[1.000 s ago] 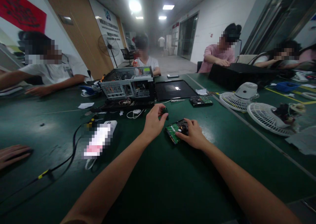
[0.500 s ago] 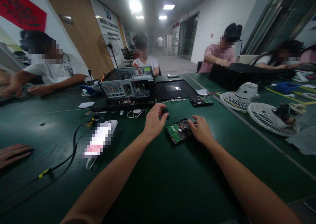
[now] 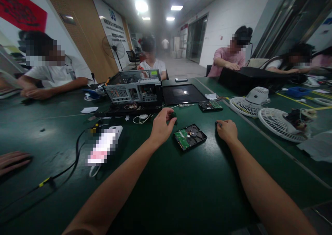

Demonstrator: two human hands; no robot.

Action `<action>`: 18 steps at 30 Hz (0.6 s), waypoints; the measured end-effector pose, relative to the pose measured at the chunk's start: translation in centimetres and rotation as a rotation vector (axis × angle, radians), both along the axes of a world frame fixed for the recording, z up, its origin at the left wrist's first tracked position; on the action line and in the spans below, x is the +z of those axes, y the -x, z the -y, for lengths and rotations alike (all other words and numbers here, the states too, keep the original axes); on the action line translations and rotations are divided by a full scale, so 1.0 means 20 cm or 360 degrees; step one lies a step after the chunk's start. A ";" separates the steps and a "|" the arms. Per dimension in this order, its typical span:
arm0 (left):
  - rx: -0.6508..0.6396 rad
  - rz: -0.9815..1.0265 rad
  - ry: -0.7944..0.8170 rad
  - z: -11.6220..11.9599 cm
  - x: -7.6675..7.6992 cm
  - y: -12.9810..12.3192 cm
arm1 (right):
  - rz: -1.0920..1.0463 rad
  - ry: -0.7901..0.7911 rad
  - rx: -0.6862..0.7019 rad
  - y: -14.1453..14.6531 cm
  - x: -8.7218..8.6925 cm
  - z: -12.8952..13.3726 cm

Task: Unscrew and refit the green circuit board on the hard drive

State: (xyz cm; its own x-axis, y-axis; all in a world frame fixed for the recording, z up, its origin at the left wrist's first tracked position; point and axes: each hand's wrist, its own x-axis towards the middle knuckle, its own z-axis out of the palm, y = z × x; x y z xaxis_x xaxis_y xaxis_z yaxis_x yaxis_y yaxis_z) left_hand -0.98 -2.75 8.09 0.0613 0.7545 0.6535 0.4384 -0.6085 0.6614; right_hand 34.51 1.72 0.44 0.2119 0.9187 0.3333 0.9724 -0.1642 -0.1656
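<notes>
A hard drive [image 3: 190, 137] lies on the green table, its green circuit board facing up on the left side. Just left of and above it is my left hand [image 3: 163, 126], fingers closed around what looks like a small dark green screwdriver [image 3: 174, 115], whose thin shaft points down near the drive's corner. To the right of the drive, apart from it, my right hand [image 3: 227, 133] is low over the table. Its thumb and finger pinch a small dark piece [image 3: 219, 124] too small to name.
An open computer case [image 3: 133, 91] stands ahead, beside a black panel [image 3: 184, 93]. A second hard drive [image 3: 210, 105] lies right of the panel. White fan parts [image 3: 249, 102] are at right, a phone [image 3: 105, 147] and black cable [image 3: 77, 152] at left. Another person's hand [image 3: 14, 161] rests far left.
My right hand has moved off the hard drive to the right, with the small dark piece between its fingers. My left hand has stayed by the drive's corner.
</notes>
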 end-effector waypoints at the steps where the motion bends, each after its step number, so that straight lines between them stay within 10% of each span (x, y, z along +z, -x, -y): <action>1: 0.0000 -0.0001 0.0000 0.00 0.00 0.00 | -0.0003 0.0009 -0.0001 0.00 0.00 0.00; 18: -0.0110 -0.0003 0.0048 0.05 0.00 -0.05 | -0.0147 -0.0036 0.0138 0.08 0.04 0.00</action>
